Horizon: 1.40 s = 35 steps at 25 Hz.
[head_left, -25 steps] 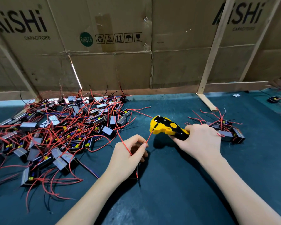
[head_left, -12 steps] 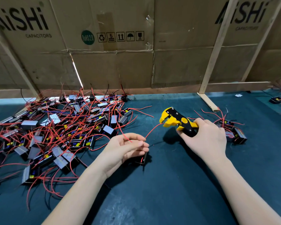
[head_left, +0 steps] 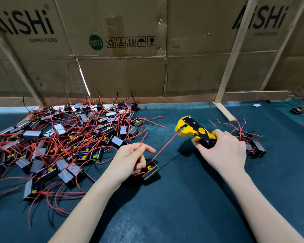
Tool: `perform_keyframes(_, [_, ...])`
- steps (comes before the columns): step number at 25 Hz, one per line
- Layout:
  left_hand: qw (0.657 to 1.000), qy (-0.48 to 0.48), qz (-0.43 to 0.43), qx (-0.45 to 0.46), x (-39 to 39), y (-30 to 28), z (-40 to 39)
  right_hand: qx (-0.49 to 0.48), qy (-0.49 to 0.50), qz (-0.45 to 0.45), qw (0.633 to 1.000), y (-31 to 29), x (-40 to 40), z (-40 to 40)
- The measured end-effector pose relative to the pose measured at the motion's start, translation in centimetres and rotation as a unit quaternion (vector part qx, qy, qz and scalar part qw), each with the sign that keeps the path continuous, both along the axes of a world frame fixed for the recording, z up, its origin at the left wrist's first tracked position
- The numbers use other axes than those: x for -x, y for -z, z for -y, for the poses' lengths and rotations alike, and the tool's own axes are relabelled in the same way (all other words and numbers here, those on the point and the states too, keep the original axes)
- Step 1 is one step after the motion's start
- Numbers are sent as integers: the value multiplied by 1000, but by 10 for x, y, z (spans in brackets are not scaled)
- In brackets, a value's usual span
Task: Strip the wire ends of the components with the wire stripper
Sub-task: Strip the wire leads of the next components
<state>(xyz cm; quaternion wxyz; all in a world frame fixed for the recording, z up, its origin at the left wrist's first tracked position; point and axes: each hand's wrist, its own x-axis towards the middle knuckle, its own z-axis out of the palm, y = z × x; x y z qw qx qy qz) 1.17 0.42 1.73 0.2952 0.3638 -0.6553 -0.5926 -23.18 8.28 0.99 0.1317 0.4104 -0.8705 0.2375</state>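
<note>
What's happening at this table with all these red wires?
A person is stripping wire ends on small boxed components. The right hand grips a yellow and black wire stripper, its head open beside the tip of one red wire. The left hand pinches another red wire from the same component on the dark mat. A big tangled pile of components lies to the left, a small group behind the right hand.

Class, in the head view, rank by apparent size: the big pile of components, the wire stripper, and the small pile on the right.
1. Big pile
2. Small pile, partly hidden by the right hand
3. Wire stripper, though it is close to the small pile
</note>
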Motion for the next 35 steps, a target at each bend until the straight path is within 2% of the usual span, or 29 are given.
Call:
perform_keyframes(4, [1000,3,26,13,-2,-1,1,-10,-13,8,1000,-4,-1,-2])
perform_keyframes(8, [995,51,78,23,-5,-2,1,-3,-7,-92,996,-4,4,-3])
perform_keyframes(12, [988,77,133,19,-13,-5,4,27,-98,-185,978,-8,20,-6])
perform_keyframes(16, [986,41,154,46,-18,-6,11,-13,-213,-201,956,-8,40,-11])
perform_keyframes(21, [987,56,142,45,-11,-6,9,35,-106,-139,984,-8,31,-7])
perform_keyframes(26, [980,57,166,94,-15,-3,10,-30,-107,-121,986,-8,22,-8])
perform_keyframes(30, [981,40,153,114,-12,-3,9,-47,-36,-94,994,-8,22,-7])
perform_keyframes(35, [975,34,167,141,-16,-2,10,59,-38,-117,991,-4,26,-6])
